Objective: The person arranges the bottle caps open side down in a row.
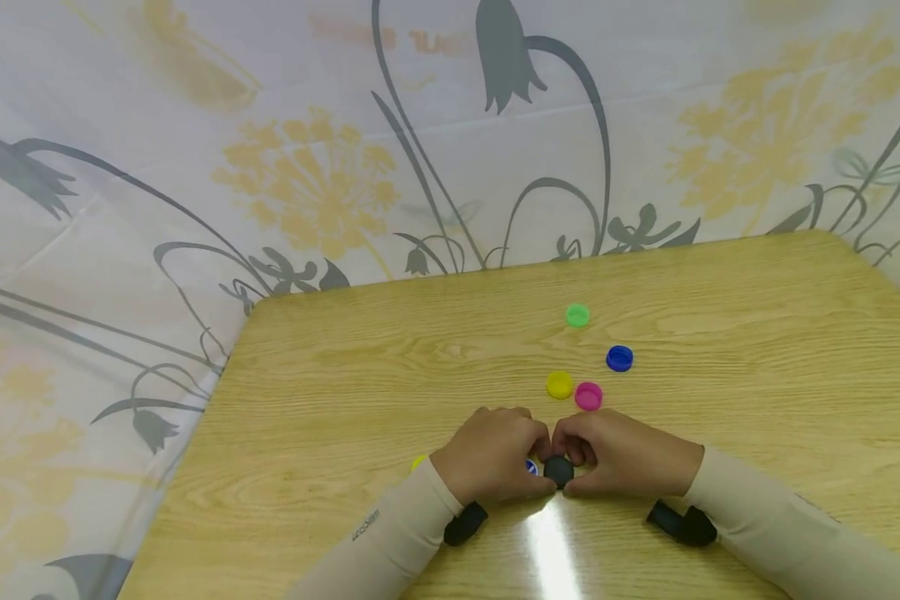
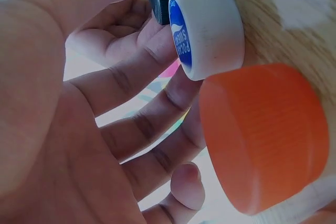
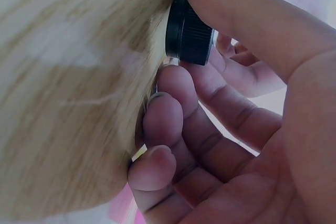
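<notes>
A black bottle cap [image 1: 558, 472] lies on the wooden table between both hands. My right hand [image 1: 621, 454] pinches it from the right with thumb and index finger; its ribbed side [image 3: 195, 38] shows in the right wrist view, the other fingers curled beside it. From the left, my left hand [image 1: 495, 454] has its thumb and index fingertips on the same cap. Under the left palm stand a white cap with a blue printed top [image 2: 215, 32] and an orange cap [image 2: 268, 135], in line with the black one. The orange cap is hidden in the head view.
A yellow cap [image 1: 418, 462] peeks out left of the left hand. Beyond the hands lie another yellow cap [image 1: 559, 385], a pink cap [image 1: 588, 397], a blue cap [image 1: 619, 359] and a green cap [image 1: 577, 315]. Flower-patterned cloth [image 1: 435, 150] hangs behind the table.
</notes>
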`<state>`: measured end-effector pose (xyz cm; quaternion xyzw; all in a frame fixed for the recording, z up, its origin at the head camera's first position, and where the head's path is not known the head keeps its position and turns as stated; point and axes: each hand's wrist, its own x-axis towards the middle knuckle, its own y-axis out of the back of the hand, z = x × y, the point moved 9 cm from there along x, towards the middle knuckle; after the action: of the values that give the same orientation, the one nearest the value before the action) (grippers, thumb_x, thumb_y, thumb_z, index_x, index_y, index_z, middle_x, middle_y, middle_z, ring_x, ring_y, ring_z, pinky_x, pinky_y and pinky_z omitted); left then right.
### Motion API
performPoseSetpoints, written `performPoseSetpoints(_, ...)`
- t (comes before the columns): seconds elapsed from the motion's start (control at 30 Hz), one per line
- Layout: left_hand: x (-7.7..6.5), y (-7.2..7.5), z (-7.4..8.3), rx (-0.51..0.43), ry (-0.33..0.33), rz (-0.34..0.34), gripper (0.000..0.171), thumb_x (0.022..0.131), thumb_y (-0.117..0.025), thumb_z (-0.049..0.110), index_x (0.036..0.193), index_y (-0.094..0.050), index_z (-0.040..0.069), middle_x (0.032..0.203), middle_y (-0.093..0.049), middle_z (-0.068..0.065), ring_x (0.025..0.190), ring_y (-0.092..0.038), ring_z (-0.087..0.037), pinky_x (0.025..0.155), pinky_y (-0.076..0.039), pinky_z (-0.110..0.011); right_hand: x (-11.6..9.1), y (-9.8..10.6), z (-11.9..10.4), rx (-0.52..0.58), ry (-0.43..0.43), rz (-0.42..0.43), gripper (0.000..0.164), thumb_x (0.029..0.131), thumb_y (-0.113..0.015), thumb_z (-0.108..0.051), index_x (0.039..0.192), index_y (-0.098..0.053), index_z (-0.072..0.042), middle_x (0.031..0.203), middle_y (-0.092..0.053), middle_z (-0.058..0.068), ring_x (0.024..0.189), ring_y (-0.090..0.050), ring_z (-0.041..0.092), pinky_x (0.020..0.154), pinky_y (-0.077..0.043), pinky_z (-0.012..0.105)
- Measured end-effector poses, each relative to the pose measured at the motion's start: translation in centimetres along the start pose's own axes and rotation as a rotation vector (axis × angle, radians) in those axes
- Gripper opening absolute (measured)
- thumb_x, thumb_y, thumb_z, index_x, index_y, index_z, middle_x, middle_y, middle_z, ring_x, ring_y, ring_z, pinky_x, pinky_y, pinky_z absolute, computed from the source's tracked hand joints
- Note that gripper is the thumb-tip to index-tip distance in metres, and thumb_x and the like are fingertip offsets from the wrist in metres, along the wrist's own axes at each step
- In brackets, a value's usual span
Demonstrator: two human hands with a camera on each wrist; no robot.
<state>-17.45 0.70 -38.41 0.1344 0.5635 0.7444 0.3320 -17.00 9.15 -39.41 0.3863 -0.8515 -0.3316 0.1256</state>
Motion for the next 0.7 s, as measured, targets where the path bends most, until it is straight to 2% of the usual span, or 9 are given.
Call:
performPoseSetpoints(0.27, -0.1, 0.0, 0.0, -0.015, 0.0, -0.008, 0.021, 0.078, -0.082, 0.038, 0.085, -0.071, 0.022, 0.08, -0.058, 0.014, 0.071, -0.049, 0.0, 0.065, -0.038, -0.02, 0.0, -0.1, 0.0, -0.033, 0.011, 0.0, 0.025, 0.078, -0.083, -0.017, 0.095, -0.064, -0.019, 0.08, -0.055, -0.011, 0.07, -0.047, 0.0, 0.062, -0.045, 0.019)
performPoseSetpoints(0.4, -0.3, 0.4, -0.1, -0.036, 0.002, -0.008, 0.024, 0.081, -0.08, 0.042, 0.09, -0.073, 0.021, 0.085, -0.063, 0.013, 0.071, -0.052, 0.0, 0.065, -0.041, -0.019, -0.2, 0.4, -0.2, -0.023, 0.01, -0.021, 0.028, 0.078, -0.083, -0.016, 0.102, -0.067, -0.017, 0.081, -0.057, -0.01, 0.071, -0.05, 0.001, 0.063, -0.046, 0.02)
performPoseSetpoints(0.53, -0.6, 1.7, -0.3, -0.053, 0.0, 0.029, 0.026, 0.089, -0.073, 0.046, 0.094, -0.075, 0.02, 0.092, -0.068, 0.011, 0.071, -0.054, 0.0, 0.065, -0.044, -0.018, -0.5, 1.7, -0.8, -0.053, 0.021, 0.005, 0.028, 0.083, -0.08, -0.018, 0.107, -0.067, -0.013, 0.086, -0.061, -0.009, 0.075, -0.053, 0.001, 0.067, -0.05, 0.021)
performPoseSetpoints(0.7, -0.9, 4.4, -0.6, -0.112, 0.009, 0.149, 0.022, 0.096, -0.065, 0.04, 0.099, -0.073, 0.02, 0.098, -0.07, 0.008, 0.081, -0.061, -0.003, 0.073, -0.05, -0.019, -1.2, 4.6, -1.2, -0.095, 0.03, 0.139, 0.015, 0.09, -0.075, -0.019, 0.103, -0.067, -0.014, 0.092, -0.064, -0.009, 0.081, -0.056, 0.001, 0.069, -0.052, 0.023)
